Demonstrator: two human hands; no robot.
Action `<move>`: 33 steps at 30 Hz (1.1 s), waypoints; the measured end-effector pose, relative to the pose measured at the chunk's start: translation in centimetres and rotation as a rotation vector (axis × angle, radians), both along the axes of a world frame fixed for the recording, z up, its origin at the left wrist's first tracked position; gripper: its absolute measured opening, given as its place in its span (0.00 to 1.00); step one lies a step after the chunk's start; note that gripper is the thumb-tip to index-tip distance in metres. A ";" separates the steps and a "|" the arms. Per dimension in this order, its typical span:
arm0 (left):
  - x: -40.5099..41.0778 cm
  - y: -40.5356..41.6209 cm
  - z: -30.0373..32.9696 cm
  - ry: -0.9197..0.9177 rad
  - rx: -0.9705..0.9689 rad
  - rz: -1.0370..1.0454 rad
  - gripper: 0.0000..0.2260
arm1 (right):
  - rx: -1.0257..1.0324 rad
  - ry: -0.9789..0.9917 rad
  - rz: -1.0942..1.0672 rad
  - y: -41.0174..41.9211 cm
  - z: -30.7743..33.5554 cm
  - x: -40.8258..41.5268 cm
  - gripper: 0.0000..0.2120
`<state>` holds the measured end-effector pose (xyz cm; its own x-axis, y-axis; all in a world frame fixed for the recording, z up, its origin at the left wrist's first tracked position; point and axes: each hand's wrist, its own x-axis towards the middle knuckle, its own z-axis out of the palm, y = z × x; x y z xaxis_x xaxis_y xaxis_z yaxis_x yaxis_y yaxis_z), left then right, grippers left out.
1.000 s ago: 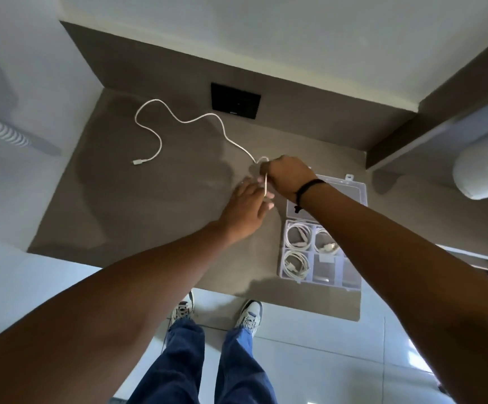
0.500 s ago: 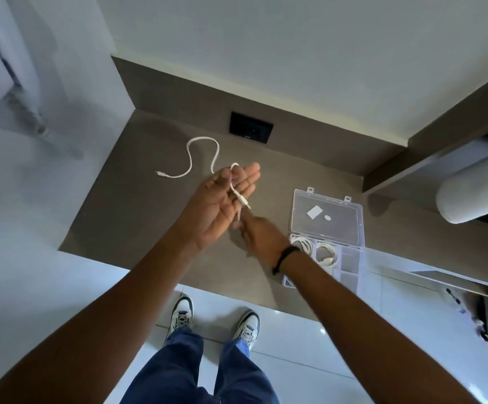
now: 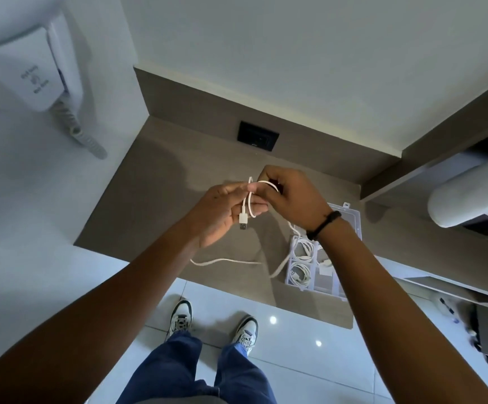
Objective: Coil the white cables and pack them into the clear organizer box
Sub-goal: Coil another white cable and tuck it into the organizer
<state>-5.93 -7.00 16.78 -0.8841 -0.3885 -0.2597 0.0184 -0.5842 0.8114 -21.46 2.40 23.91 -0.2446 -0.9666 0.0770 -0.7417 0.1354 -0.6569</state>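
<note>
Both hands hold one white cable (image 3: 225,260) above the grey-brown counter (image 3: 155,199). My left hand (image 3: 222,211) pinches it near the USB plug, which dangles below the fingers. My right hand (image 3: 292,196) grips a small loop of the same cable just to the right, touching the left fingers. The cable's slack hangs down and trails across the counter toward the front edge. The clear organizer box (image 3: 336,290) lies open under my right wrist, with coiled white cables in its near compartments; its lid is partly hidden by my forearm.
A black socket plate (image 3: 258,136) sits in the counter's back wall. A white wall phone with a coiled cord (image 3: 32,74) hangs at the left. A white rounded object (image 3: 470,191) is at the right. My shoes stand on the tiled floor below the counter's front edge.
My right hand has risen from below my left hand to meet it and taken a loop of cable. The cable's far end has been pulled off the back of the counter toward me.
</note>
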 end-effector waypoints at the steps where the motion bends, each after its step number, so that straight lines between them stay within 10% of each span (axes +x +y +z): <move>1: 0.1 0.3 0.2 -0.002 0.030 0.024 0.12 | -0.012 -0.004 0.003 0.1 0.0 0.1 0.14; 8: 1.2 1.4 1.7 0.081 0.324 -0.040 0.16 | -0.122 -0.215 -0.260 1.3 -3.4 1.4 0.08; 12: 1.0 1.4 2.1 0.238 0.477 0.094 0.14 | 0.197 -0.087 -0.160 2.4 -8.3 6.7 0.12; 21: 3.4 -0.5 -1.2 -0.168 -0.136 0.061 0.13 | 0.185 0.198 0.099 3.2 -1.5 5.7 0.07; 26: 3.8 0.7 0.7 0.024 0.230 -0.214 0.14 | 0.010 0.177 -0.018 1.3 0.0 1.3 0.10; 33: 2.9 0.5 2.5 0.192 0.427 0.006 0.12 | 0.210 -0.041 -0.041 3.2 -8.0 6.8 0.09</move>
